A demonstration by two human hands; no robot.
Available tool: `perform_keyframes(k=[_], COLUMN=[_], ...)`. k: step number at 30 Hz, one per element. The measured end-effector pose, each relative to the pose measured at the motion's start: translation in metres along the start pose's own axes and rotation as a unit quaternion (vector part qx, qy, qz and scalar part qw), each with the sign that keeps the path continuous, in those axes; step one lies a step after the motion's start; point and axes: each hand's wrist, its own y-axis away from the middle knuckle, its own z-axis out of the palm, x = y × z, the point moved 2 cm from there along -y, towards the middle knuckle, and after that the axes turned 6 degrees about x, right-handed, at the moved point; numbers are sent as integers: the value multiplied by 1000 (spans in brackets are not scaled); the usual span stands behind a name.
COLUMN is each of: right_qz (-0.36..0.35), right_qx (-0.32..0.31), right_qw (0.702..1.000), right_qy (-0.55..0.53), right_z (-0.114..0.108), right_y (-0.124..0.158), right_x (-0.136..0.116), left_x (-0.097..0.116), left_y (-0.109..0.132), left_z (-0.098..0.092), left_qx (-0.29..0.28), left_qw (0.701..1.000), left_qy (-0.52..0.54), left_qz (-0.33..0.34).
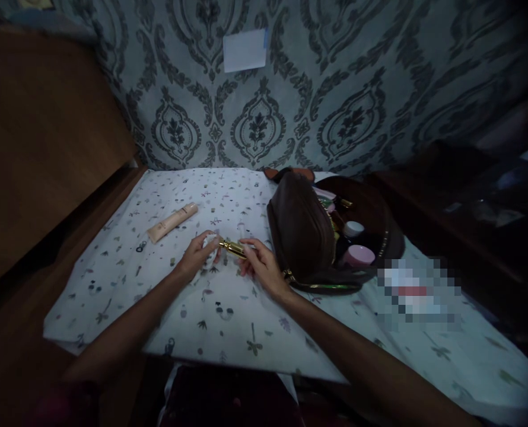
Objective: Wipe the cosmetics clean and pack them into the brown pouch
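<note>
Gold tube (232, 249) is held level over the middle of the counter (113, 279), gripped at each end so it is steadied: right hand (264, 270) closed on one end, left hand (197, 255) closed on the other, where something white shows. An open brown pouch (302, 231) is kept just beside it.

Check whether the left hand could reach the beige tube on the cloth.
Probably yes. The beige tube lies bare on the printed cloth just beyond the left hand, nothing between. But that hand grips a white wad at the gold tube the right hand holds.
</note>
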Motion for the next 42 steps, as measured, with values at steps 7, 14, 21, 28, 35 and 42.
perform_keyframes(k=[7,14,21,28,35,42], right_qz=[-3,-38,-15,-14,13,-9], right_qx=[-4,0,6,9,-14,4], right_qw=[998,999,997,999,998,1000], right_qy=[-55,20,72,-38,52,-24], right_z=[4,-2,-4,2,-3,2], right_y=[-3,-2,-3,-4,-1,-6], right_x=[8,0,1,7,2,9], left_x=[-3,-7,-9,-8,-4,0], left_y=[-2,-2,-2,-3,-3,-2], left_z=[-3,-4,-5,-8,-8,-8], left_qx=[2,-19,-20,-15,-29,-38], left_qw=[1000,1000,1000,999,998,997], left_qy=[-9,-11,-18,-27,-24,-29], left_qz=[12,14,10,20,48,61])
